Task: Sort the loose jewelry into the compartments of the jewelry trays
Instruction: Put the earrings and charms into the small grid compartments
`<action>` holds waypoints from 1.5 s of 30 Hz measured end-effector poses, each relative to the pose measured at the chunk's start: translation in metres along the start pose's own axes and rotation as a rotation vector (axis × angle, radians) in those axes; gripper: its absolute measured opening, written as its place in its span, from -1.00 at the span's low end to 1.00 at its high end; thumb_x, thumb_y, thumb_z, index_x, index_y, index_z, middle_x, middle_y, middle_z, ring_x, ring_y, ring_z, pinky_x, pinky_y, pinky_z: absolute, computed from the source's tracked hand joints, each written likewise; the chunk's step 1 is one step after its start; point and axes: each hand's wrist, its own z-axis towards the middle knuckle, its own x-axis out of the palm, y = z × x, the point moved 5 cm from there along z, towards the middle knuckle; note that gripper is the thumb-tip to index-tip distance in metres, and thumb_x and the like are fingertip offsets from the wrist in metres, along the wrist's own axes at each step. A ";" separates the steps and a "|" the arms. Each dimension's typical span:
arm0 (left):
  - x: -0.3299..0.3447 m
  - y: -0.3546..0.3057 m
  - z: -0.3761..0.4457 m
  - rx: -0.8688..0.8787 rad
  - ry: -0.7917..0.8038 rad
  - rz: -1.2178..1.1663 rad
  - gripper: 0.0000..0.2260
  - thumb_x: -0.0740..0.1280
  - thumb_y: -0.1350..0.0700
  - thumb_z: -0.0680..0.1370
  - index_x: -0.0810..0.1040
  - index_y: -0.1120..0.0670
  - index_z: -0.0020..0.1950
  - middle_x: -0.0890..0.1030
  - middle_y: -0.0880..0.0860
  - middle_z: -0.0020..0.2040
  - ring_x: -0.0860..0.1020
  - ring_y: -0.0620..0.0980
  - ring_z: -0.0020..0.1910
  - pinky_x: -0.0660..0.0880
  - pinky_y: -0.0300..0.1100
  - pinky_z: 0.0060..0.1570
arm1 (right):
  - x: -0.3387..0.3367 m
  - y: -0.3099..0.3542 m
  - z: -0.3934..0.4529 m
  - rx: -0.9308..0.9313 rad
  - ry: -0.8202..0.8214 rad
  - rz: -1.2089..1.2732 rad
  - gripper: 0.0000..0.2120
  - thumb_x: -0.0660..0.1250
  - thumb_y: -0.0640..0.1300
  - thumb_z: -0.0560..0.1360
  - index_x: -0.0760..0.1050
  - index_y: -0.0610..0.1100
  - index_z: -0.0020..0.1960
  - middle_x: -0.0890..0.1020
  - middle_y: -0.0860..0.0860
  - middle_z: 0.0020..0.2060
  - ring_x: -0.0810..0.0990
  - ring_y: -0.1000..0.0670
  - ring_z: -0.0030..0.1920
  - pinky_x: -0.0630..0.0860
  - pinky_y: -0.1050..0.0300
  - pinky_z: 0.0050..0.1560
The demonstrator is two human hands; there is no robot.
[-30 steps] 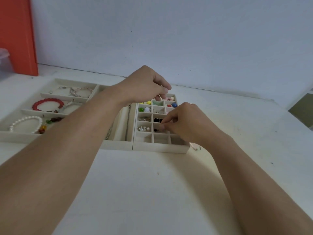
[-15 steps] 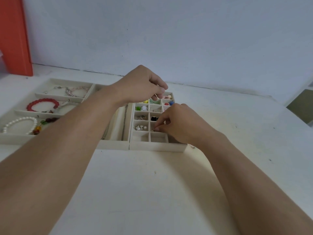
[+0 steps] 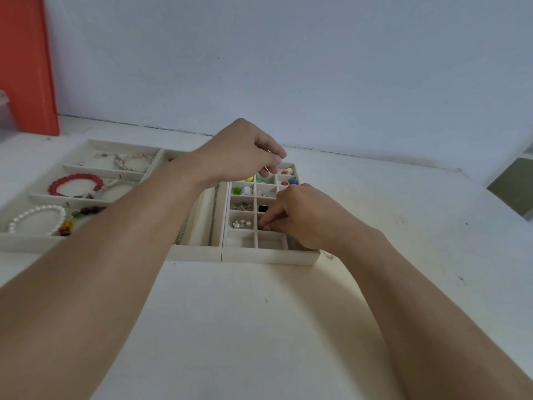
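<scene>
Two cream jewelry trays sit side by side on the white table. The small-compartment tray (image 3: 271, 256) holds coloured beads (image 3: 241, 191), rings (image 3: 244, 207), a black piece (image 3: 262, 208) and white studs (image 3: 240, 224). My left hand (image 3: 242, 155) hovers above its far end, pinching a thin metal piece (image 3: 266, 168). My right hand (image 3: 302, 216) reaches into a middle compartment, fingertips curled down and pinching something too small to make out. The large tray (image 3: 34, 243) holds a red bracelet (image 3: 73, 184), a pearl bracelet (image 3: 36, 219) and a pale pink bracelet (image 3: 127, 161).
An orange panel (image 3: 27, 67) stands at the back left against the blue-grey wall. A chain (image 3: 214, 215) lies in the long slot between the tray halves. A tiny item (image 3: 328, 256) lies on the table by the tray's front right corner.
My right hand's fingertips have dipped lower into the middle compartment. My left hand has stayed above the tray's far end, still pinching the metal piece.
</scene>
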 end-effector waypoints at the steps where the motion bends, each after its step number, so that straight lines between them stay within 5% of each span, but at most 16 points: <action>1: 0.000 0.000 0.000 0.002 -0.001 -0.001 -0.88 0.42 0.16 0.57 0.72 0.02 0.06 0.72 -0.13 -0.24 0.68 -0.20 -0.26 0.62 -0.13 0.04 | 0.000 0.000 0.001 0.001 0.004 -0.002 -0.82 0.44 -0.11 0.54 0.73 0.16 0.00 0.70 0.23 -0.16 0.60 0.11 -0.02 0.59 0.01 0.05; 4: -0.001 0.001 0.000 0.001 -0.008 -0.005 -0.88 0.43 0.16 0.56 0.72 0.02 0.06 0.73 -0.12 -0.24 0.68 -0.19 -0.26 0.63 -0.15 0.05 | -0.001 0.000 0.002 0.007 -0.015 -0.011 -0.83 0.45 -0.08 0.53 0.73 0.19 -0.03 0.58 0.31 -0.30 0.55 0.15 -0.07 0.59 0.03 0.02; 10: -0.002 0.001 0.000 -0.008 -0.008 -0.019 -0.88 0.43 0.16 0.56 0.72 0.04 0.07 0.73 -0.07 -0.22 0.68 -0.17 -0.26 0.63 -0.08 0.10 | -0.001 -0.005 0.000 0.054 -0.109 -0.016 -0.90 0.48 0.00 0.48 0.72 0.21 -0.10 0.66 0.20 -0.20 0.51 0.09 -0.04 0.56 0.04 -0.08; 15: -0.004 0.000 0.000 -0.011 -0.014 -0.018 -0.87 0.44 0.16 0.56 0.72 0.04 0.08 0.73 -0.07 -0.21 0.68 -0.18 -0.26 0.63 -0.11 0.09 | 0.000 -0.007 0.002 0.085 -0.141 -0.028 -0.93 0.49 0.04 0.46 0.72 0.21 -0.09 0.56 0.26 -0.33 0.43 0.11 -0.09 0.43 0.12 -0.17; 26: -0.008 0.002 -0.002 -0.019 -0.021 -0.048 -0.87 0.44 0.17 0.55 0.71 0.07 0.09 0.73 -0.04 -0.21 0.67 -0.17 -0.27 0.62 -0.03 0.12 | 0.001 -0.002 0.001 0.192 -0.151 -0.052 -0.90 0.44 0.09 0.46 0.74 0.14 -0.14 0.66 0.14 -0.28 0.57 0.05 -0.22 0.39 0.15 -0.31; 34: -0.011 0.007 0.000 -0.020 -0.019 -0.060 -0.87 0.44 0.17 0.55 0.72 0.05 0.07 0.73 -0.07 -0.23 0.67 -0.18 -0.27 0.59 -0.25 -0.08 | -0.001 0.008 0.003 0.069 -0.166 -0.247 -0.83 0.34 0.02 0.47 0.70 0.02 -0.16 0.62 0.11 -0.31 0.54 0.03 -0.25 0.48 0.12 -0.30; 40: -0.010 0.008 -0.001 -0.024 0.010 -0.045 -0.91 0.44 0.15 0.55 0.73 0.02 0.00 0.73 -0.08 -0.22 0.67 -0.17 -0.24 0.59 -0.22 -0.05 | -0.003 -0.003 -0.001 0.106 -0.123 -0.017 -0.90 0.42 0.05 0.45 0.72 0.13 -0.15 0.65 0.17 -0.29 0.51 0.10 -0.21 0.50 0.12 -0.22; 45: -0.009 0.010 -0.006 -0.038 0.120 0.063 -0.96 0.50 0.06 0.51 0.75 -0.01 -0.12 0.73 -0.07 -0.19 0.67 -0.18 -0.24 0.54 -0.24 -0.09 | -0.013 -0.013 -0.007 0.141 -0.159 0.293 -0.92 0.48 0.02 0.43 0.71 0.06 -0.22 0.51 0.19 -0.55 0.43 0.17 -0.49 0.29 0.35 -0.41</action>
